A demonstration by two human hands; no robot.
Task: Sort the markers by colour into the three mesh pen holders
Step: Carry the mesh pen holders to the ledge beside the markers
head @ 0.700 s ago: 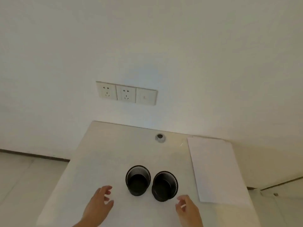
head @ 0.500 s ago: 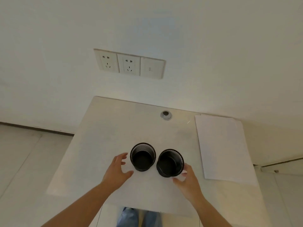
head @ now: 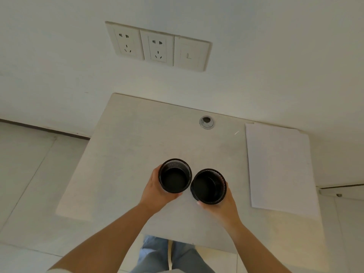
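Note:
Two black mesh pen holders stand side by side near the middle of the pale table (head: 126, 154). My left hand (head: 155, 192) grips the left holder (head: 175, 175) from its near left side. The right holder (head: 208, 186) tilts slightly, and my right hand (head: 220, 205) wraps round it from below. Both holders look empty inside. No markers and no third holder are in view.
A white sheet of paper (head: 279, 170) lies on the table's right part. A round cable grommet (head: 206, 122) sits near the back edge. Wall sockets (head: 157, 46) are on the wall behind. The table's near edge is just above my legs.
Both hands have reached forward from open and apart to closing round the two holders. The view has tipped downward.

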